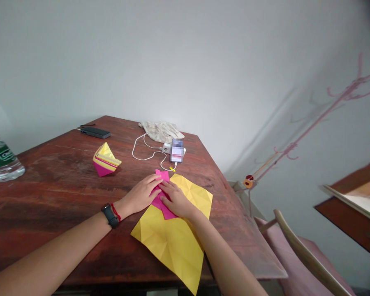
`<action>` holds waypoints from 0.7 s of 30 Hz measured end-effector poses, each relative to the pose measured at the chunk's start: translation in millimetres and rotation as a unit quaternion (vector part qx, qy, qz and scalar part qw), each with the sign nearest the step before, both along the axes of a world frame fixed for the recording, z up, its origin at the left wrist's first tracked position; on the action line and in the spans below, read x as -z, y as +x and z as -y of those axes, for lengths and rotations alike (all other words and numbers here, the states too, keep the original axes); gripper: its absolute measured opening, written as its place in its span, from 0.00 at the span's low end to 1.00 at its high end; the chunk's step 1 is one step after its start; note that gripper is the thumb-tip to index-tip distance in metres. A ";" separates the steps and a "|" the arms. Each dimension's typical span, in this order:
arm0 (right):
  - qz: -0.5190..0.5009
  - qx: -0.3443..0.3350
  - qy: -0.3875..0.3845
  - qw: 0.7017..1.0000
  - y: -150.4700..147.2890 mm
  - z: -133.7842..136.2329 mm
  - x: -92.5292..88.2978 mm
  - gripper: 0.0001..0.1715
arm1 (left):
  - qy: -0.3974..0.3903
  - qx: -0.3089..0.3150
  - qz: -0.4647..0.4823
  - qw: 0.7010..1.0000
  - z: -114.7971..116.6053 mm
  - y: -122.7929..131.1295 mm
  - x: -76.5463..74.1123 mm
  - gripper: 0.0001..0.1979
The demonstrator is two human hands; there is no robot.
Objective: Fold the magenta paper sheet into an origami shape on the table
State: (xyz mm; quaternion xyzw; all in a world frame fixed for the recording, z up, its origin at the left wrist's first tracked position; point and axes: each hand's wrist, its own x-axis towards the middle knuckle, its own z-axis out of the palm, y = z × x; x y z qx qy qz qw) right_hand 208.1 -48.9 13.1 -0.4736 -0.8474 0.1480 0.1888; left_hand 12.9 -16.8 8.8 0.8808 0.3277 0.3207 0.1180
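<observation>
In the head view, we see the folded pink paper (pixel 158 201) under both hands near the middle of the worktop (pixel 64 181), its lower part lying over a larger yellow sheet (pixel 172 242). The left hand (pixel 146 189) rests on its left side and the right hand (pixel 174 197) on its right, the fingertips of the two close together. Neither grip is clamped: we see fingers laid out fairly flat, pressing from above.

We judge the pink paper to be very light and crisp, a little stiffer where layers overlap, and easy to crumple or tear. We would hold it down with flat fingers or pinch it lightly at a folded edge. The yellow sheet should slide readily; we would take it by a free corner.

The yellow sheet is matt and crossed by creases that form shallow triangular facets, its near corner seeming to overhang the front edge. The worktop is reddish-brown wood with streaky grain. To the left sits a fanned, wedge-shaped bundle of pink and yellow paper (pixel 105 161); farther back lie a crumpled pale cloth (pixel 160 130) and a phone (pixel 176 151) on a thin white cable (pixel 142 159).
</observation>
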 end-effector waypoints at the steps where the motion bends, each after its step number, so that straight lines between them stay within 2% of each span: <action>1: 0.010 -0.005 -0.008 1.000 -0.4 0.5 1.5 0.32 | 0.005 0.004 -0.025 1.000 1.0 0.6 1.4 0.21; 3: 0.023 -0.003 -0.028 0.999 -1.4 1.4 4.8 0.34 | 0.009 0.001 -0.078 0.997 3.0 1.4 3.2 0.25; 6: 0.029 0.014 -0.044 0.999 -2.9 2.2 7.7 0.34 | 0.011 -0.042 -0.155 0.987 4.5 0.5 4.7 0.29; 10: -0.011 0.015 -0.008 1.000 -3.8 0.7 3.0 0.31 | -0.016 -0.083 -0.237 0.968 3.5 -2.8 6.9 0.29; 12: -0.054 0.006 0.014 0.998 -3.7 -0.9 -1.9 0.23 | -0.023 -0.095 -0.255 0.962 2.4 -3.9 7.2 0.30; 15: -0.116 0.036 0.009 0.993 -2.6 -3.2 -7.6 0.12 | -0.034 -0.098 -0.275 0.956 0.8 -4.2 6.0 0.31; 18: -0.145 0.068 -0.011 0.987 -1.1 -4.7 -8.4 0.10 | -0.047 -0.098 -0.291 0.951 -0.7 -4.1 4.7 0.33; 21: -0.156 0.064 -0.005 0.986 -0.3 -6.0 -5.3 0.12 | -0.046 -0.097 -0.295 0.949 -2.3 -5.1 5.6 0.33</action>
